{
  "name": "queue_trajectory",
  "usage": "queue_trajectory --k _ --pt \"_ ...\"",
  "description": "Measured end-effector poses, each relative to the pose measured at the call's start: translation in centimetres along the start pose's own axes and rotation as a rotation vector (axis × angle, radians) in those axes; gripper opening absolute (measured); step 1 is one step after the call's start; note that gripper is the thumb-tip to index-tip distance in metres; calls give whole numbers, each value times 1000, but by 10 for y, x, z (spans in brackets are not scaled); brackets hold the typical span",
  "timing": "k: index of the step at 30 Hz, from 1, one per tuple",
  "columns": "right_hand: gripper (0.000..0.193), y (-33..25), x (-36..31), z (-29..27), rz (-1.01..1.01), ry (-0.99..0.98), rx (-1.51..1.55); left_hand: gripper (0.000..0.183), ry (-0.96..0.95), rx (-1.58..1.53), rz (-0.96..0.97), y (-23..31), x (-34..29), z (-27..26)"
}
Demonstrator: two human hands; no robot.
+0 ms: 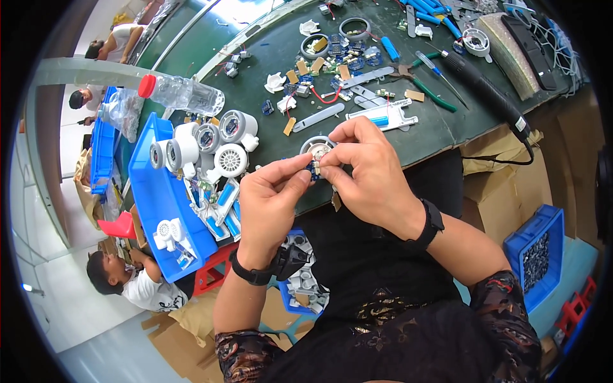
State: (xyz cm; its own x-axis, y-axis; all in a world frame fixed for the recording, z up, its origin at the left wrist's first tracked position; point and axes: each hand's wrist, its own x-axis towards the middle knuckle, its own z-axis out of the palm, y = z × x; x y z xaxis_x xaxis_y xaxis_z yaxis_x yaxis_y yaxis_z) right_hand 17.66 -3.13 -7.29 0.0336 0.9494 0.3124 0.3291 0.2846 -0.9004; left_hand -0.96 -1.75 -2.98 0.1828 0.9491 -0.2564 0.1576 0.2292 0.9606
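Just above the table's near edge, my two hands meet at a small blue circuit board with pale parts on it. My left hand pinches its left side between thumb and forefinger. From the right, my right hand closes thumb and fingers on the board's upper part. Right behind the fingertips is a round grey-rimmed white housing, partly covered by them; whether it is held or lies on the table I cannot tell. A small brown tab hangs below my right fingers.
Assembled white-and-grey fan heads stand left beside a long blue bin. A bottle lies behind them. Loose boards and a white tray part lie ahead. Pliers, a screwdriver and a corded black tool lie right. People sit left.
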Motion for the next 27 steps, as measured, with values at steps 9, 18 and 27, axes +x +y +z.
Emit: queue_trajectory --k 9,18,27 --pt "11 -1 -2 -6 -6 -22 -28 34 -51 10 126 -4 1 1" --pt "47 0 -1 -21 -27 -147 0 57 -32 63 241 -19 -6 5" --pt "66 -5 -7 -20 -131 -221 -194 42 55 459 513 -23 -3 -4"
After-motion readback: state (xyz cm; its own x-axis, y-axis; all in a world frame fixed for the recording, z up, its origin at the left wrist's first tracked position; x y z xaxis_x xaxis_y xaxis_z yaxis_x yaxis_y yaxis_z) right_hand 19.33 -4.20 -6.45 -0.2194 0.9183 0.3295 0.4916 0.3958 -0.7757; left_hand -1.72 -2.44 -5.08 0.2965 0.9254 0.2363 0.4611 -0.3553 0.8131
